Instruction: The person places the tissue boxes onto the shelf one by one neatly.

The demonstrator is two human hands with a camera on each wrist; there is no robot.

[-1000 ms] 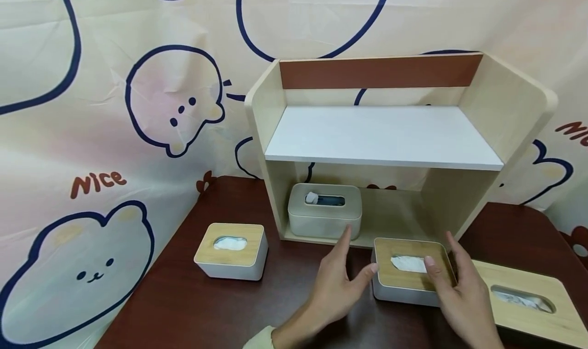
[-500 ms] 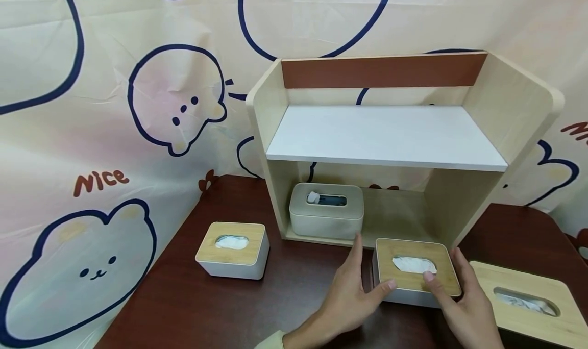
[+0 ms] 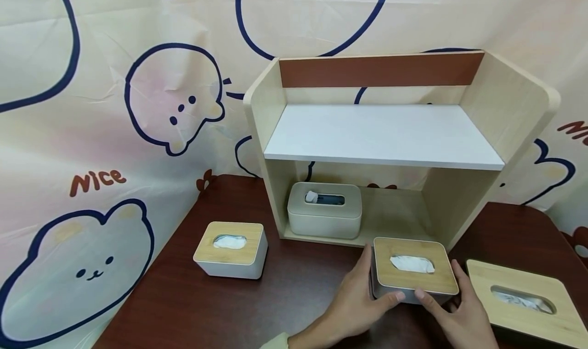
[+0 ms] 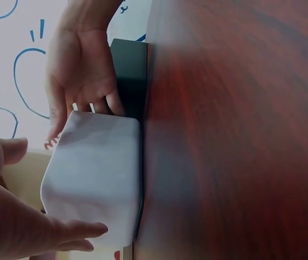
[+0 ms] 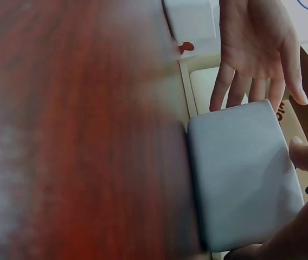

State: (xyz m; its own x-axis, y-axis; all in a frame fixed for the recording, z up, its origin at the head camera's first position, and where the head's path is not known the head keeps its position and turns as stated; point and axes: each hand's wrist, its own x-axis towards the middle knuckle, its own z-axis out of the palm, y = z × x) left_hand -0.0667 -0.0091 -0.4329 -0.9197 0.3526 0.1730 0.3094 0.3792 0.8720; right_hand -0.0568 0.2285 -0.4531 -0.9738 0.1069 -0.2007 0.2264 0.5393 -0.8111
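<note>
Tissue box (image 3: 388, 275) held on the bench side (image 3: 220, 313) of the shelf unit (image 3: 386, 134), at four o'clock in the head view, flanked by both hands. Taking the box as dial centre: left hand (image 3: 353, 304) at eight, right hand (image 3: 464, 316) at four. Each hand is spread wide, fingers largely straight along its side of the box, thumb at the front. Shelf unit stands toward twelve; grey box (image 3: 324, 221) inside it at ten; white box (image 3: 234, 270) with wooden top at nine, well apart; long wood-topped box (image 3: 519, 318) between three and four, near the right hand. Only the head camera gives me the lid and white tissue (image 3: 412, 264); the wrist cameras show plain pale walls. Left wrist adds a dark side wall (image 4: 129, 70) of the long box, behind the right hand; right wrist adds the left fingertips meeting the box's edge. Lid faces up; long axis runs nine to three, right end dipping slightly toward four. Whether the base touches the bench, I cannot tell.
</note>
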